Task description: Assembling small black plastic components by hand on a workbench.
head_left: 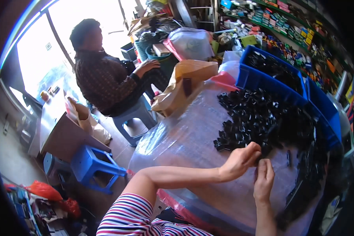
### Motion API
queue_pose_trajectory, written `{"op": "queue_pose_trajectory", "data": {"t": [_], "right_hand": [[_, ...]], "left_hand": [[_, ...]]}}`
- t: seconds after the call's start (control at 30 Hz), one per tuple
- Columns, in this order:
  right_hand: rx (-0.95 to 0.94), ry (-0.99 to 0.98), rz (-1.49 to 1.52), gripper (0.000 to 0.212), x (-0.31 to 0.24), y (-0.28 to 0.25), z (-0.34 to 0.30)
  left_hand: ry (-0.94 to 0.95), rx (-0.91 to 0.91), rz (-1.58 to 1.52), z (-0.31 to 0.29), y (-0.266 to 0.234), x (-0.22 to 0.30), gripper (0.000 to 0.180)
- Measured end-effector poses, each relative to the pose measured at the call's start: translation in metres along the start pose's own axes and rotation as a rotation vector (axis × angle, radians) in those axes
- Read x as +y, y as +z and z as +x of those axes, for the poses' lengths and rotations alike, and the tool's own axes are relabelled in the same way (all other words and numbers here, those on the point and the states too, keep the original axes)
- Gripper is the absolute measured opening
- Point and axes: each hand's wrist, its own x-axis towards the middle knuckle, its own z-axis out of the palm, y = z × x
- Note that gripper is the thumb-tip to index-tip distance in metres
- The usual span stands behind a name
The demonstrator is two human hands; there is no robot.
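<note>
My left hand point(240, 161) reaches over the table, with thumb and fingers pinched together. Just to its right and slightly nearer is my right hand point(264, 177), its fingers also closed. Something small and dark seems to sit between the two hands, but the fingers hide most of it. Beyond them spreads a heap of small, glossy black plastic pieces point(249, 116) on the plastic-covered tabletop point(177, 135). A lone black piece point(289, 158) lies to the right of my hands. Longer black strips point(303, 196) run along the table's right side.
A blue bin point(244, 76) of black parts stands behind the heap, a second blue bin point(324, 106) to its right. An open brown paper bag point(190, 74) sits at the far edge. Another person point(102, 74) sits on a grey stool point(131, 118); a blue stool point(92, 163) stands left.
</note>
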Motion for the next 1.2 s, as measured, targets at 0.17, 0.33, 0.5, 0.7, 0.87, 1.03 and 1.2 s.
{"op": "queue_pose_trajectory", "data": {"t": [0.17,0.33,0.5,0.7,0.87,1.03,1.2], "right_hand": [[-0.031,-0.023,0.032,0.030,-0.004,-0.001,0.009],[-0.023,-0.006,0.011,0.028,-0.003,-0.001,0.007],[-0.034,-0.048,-0.021,0.025,0.001,-0.005,0.007],[-0.044,-0.133,-0.101,0.026,0.010,-0.003,0.008],[-0.075,-0.109,-0.052,0.026,0.007,-0.002,0.007],[-0.084,-0.092,-0.057,0.025,0.008,-0.001,0.006],[-0.098,-0.124,-0.080,0.025,0.010,-0.001,0.007]], "left_hand": [[-0.218,-0.167,-0.534,0.006,-0.004,0.004,0.025],[-0.314,-0.247,-0.567,0.011,-0.004,-0.004,0.030],[-0.313,-0.280,-0.513,0.014,-0.011,-0.009,0.029],[-0.345,-0.249,-0.480,0.016,-0.015,-0.010,0.028],[-0.362,-0.239,-0.451,0.016,-0.015,-0.010,0.025],[-0.399,-0.221,-0.427,0.016,-0.016,-0.007,0.022],[-0.399,-0.220,-0.432,0.016,-0.017,-0.007,0.020]]}}
